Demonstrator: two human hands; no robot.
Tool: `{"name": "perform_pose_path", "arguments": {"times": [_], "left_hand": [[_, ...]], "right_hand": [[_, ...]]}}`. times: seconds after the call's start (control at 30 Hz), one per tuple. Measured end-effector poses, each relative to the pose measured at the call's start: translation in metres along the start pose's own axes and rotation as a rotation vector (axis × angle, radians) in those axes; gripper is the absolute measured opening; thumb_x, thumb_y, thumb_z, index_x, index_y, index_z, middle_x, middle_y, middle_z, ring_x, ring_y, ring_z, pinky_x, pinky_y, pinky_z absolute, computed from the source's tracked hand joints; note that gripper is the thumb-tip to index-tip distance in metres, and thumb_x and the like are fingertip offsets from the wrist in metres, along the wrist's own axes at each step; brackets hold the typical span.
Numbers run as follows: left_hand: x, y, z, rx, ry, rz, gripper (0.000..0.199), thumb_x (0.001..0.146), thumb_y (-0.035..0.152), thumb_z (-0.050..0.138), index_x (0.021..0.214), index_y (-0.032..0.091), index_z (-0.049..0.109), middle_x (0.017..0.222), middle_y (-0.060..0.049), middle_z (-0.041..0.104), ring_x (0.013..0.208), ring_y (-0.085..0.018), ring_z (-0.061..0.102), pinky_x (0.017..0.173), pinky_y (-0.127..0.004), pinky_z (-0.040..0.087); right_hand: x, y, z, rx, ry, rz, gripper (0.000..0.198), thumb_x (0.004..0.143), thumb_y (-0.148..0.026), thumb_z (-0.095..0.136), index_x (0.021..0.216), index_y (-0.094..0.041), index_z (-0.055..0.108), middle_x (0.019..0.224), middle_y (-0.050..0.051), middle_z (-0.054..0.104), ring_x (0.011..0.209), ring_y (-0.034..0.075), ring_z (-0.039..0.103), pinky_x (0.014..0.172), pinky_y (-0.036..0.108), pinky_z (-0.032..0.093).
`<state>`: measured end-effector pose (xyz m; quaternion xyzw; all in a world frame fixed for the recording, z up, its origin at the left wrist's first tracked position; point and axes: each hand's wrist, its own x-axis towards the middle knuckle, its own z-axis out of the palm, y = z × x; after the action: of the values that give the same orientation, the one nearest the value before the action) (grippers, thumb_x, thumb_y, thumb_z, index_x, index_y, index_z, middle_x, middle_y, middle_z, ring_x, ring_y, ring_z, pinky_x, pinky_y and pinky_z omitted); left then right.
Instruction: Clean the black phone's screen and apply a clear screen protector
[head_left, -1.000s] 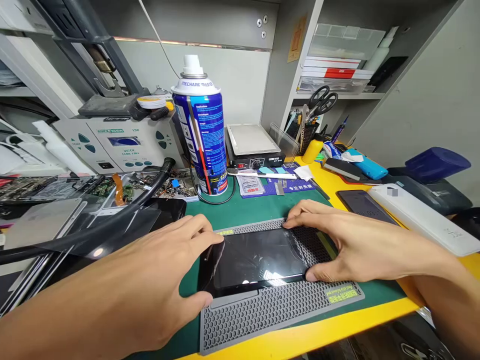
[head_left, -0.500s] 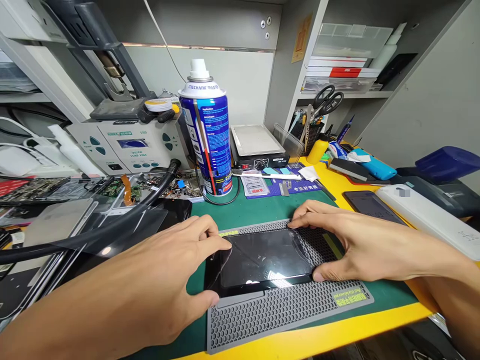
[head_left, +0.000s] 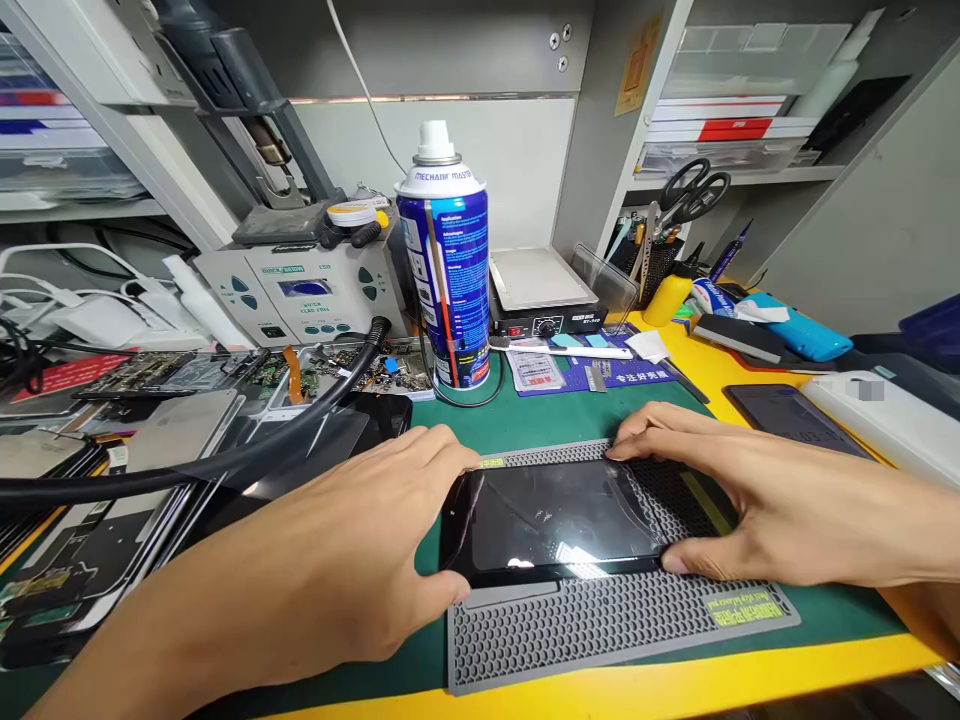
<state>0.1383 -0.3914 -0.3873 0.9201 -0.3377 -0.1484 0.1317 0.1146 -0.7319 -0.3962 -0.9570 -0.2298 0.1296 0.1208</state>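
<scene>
A black phone [head_left: 555, 515] lies face up on a grey honeycomb anti-slip pad [head_left: 570, 630]. Its glossy glass has small white marks in the middle, and a clear film edge shows towards its right end. My left hand [head_left: 375, 530] grips the left end, thumb at the near corner and fingers curled at the far corner. With thumb and forefinger on the two corners, my right hand [head_left: 712, 500] holds the right end. The left fingertips are partly hidden behind the hand.
A blue spray can [head_left: 446, 260] stands behind the pad, beside a hot-air station [head_left: 315, 290] with a black hose [head_left: 322, 405]. A brush [head_left: 570, 349] lies before a heating plate [head_left: 544, 280]. Circuit boards and phone parts lie left; another phone [head_left: 787, 420] lies right.
The view has swung left, so everything sits farther right. My left forefinger has gone from the top of the glass to the phone's far left corner. The right hand keeps its hold.
</scene>
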Motion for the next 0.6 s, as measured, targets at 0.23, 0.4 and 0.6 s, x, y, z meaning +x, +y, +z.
{"name": "perform_pose_path", "arguments": {"times": [0.23, 0.4, 0.6], "left_hand": [[-0.002, 0.004, -0.003, -0.001, -0.038, -0.022, 0.037, 0.083, 0.038, 0.071, 0.117, 0.035, 0.058, 0.122, 0.004, 0.062, 0.122, -0.025, 0.057, 0.108, -0.036, 0.041], [-0.002, 0.003, -0.002, 0.012, -0.023, -0.01, 0.033, 0.084, 0.037, 0.07, 0.115, 0.034, 0.06, 0.117, 0.004, 0.064, 0.115, -0.024, 0.06, 0.103, -0.034, 0.045], [-0.005, -0.007, 0.009, 0.042, 0.068, 0.004, 0.058, 0.081, 0.047, 0.073, 0.136, 0.043, 0.056, 0.138, 0.002, 0.06, 0.123, -0.027, 0.06, 0.1, -0.034, 0.049]], "right_hand": [[0.002, -0.005, 0.0, -0.032, 0.027, -0.011, 0.062, 0.081, -0.054, 0.072, 0.135, -0.03, 0.053, 0.139, 0.004, 0.056, 0.091, 0.022, 0.07, 0.074, 0.028, 0.057], [0.001, -0.005, 0.0, -0.032, 0.026, 0.001, 0.063, 0.08, -0.053, 0.072, 0.136, -0.03, 0.053, 0.141, 0.004, 0.055, 0.09, 0.022, 0.07, 0.073, 0.028, 0.056], [-0.001, -0.001, -0.001, 0.007, -0.017, 0.01, 0.067, 0.08, -0.06, 0.071, 0.139, -0.032, 0.052, 0.143, 0.004, 0.052, 0.104, 0.026, 0.068, 0.08, 0.031, 0.057]]}}
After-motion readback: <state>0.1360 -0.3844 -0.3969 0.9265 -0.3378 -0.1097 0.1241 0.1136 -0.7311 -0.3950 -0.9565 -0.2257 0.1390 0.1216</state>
